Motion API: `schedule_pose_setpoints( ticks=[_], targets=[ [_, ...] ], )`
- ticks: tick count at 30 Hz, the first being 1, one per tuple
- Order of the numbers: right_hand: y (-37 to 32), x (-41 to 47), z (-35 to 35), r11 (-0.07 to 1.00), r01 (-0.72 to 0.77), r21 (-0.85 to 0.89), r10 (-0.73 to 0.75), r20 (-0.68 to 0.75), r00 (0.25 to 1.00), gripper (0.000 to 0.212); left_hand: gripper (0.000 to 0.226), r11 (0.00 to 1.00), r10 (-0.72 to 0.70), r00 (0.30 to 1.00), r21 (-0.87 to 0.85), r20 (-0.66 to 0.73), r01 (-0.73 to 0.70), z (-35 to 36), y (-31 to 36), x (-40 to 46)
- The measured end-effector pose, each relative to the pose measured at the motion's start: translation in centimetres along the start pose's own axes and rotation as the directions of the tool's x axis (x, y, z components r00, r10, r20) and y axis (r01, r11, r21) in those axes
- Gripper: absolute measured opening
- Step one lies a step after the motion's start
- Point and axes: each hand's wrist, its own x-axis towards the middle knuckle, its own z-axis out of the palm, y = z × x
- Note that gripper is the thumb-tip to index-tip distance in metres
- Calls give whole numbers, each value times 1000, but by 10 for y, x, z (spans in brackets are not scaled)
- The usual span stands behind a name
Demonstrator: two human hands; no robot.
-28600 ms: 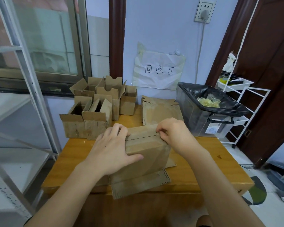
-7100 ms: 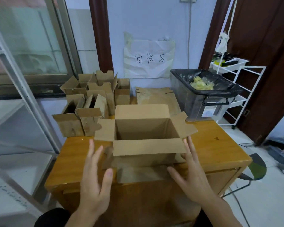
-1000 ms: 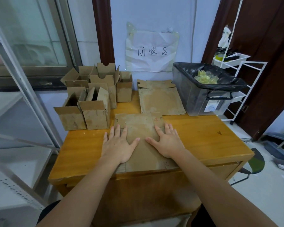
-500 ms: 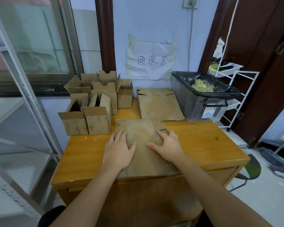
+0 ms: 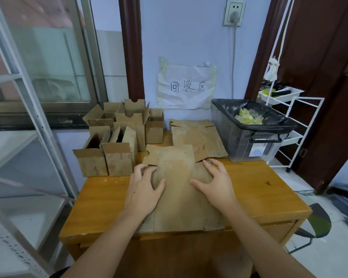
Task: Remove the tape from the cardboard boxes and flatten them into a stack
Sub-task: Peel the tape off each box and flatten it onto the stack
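Resting on a flattened cardboard box, both hands lie palm down with fingers bent at the knuckles. The left hand has its fingertips curled against the sheet's left edge and its thumb spread across the top face. The right hand has its fingers arched and splayed over the right edge, thumb pointing inward on the cardboard. Whether either hand actually grasps the edge cannot be told.

The flattened cardboard box lies flat at the middle of the wooden table. Its long axis runs from the near table edge toward the wall, and its notched flaps point away from the person. The far flaps overlap the near edge of the stack of flattened cardboard, which lies just behind it.

To the left stands a cluster of upright open cardboard boxes. To the right, beside the stack, sits a bin lined with a black bag, holding crumpled yellowish tape. A handwritten paper sign hangs on the wall behind.
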Motion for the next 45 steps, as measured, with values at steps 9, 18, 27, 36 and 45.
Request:
schedule_pose_setpoints(
  ticks=[9,18,27,36,45],
  targets=[
    [6,60,-42,994,101,30,-99,-50,994,75,41,962,24,994,-266,-108,-52,16,44,69],
    [20,141,-43,992,96,-84,-103,-74,992,64,59,982,68,992,-180,107,-48,55,62,154],
    [25,217,-20,980,65,-186,-75,-42,996,56,85,915,302,842,113,448,-388,92,29,152],
    [52,222,12,827,125,-548,68,319,945,57,66,938,262,878,109,400,-329,118,28,175],
    [91,220,24,837,118,-534,91,350,932,67,65,952,214,845,90,491,-293,137,33,192]
  ],
)
